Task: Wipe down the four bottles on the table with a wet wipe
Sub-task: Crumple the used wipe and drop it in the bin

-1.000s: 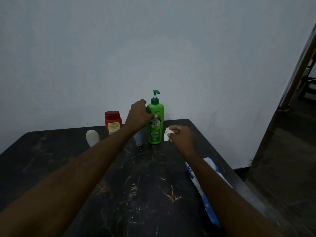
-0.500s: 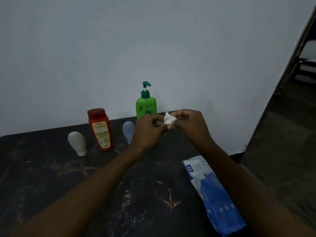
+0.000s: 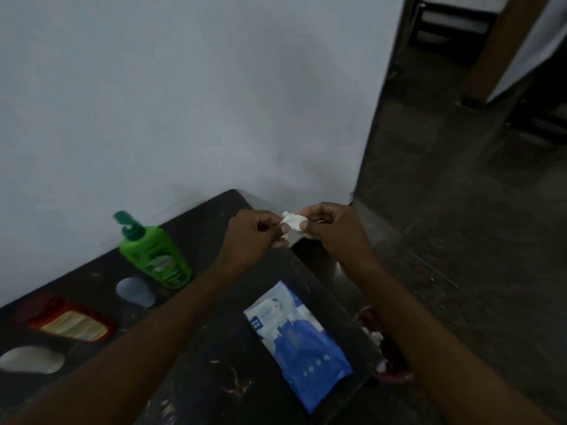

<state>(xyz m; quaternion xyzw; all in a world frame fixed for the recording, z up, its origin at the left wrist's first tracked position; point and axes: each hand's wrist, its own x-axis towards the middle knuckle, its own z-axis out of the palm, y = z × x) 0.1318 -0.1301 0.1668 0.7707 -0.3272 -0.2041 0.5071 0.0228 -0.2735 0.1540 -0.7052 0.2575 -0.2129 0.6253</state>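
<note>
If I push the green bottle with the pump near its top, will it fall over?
Probably, yes: the green pump bottle stands tall on a narrow base, so a high push could tip it. Its smooth plastic may feel slippery. How full it is doesn't show.

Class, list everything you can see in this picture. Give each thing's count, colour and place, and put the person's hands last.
green pump bottle: 1, green, on the table near the wall
small bottle: 1, pale blue, beside the pump bottle
red bottle: 1, red with a yellowish label, further left
white bottle: 1, white, at the picture's left edge
wipe pack: 1, blue and white, flat on the table between the forearms
wet wipe: 1, white, crumpled, between both hands
table: 1, dark, against the wall
wall: 1, pale grey, behind the table
reddish object: 1, on the floor right of the table, partly hidden, unclear
left hand: 1, pinches the wipe
right hand: 1, pinches the wipe
</note>
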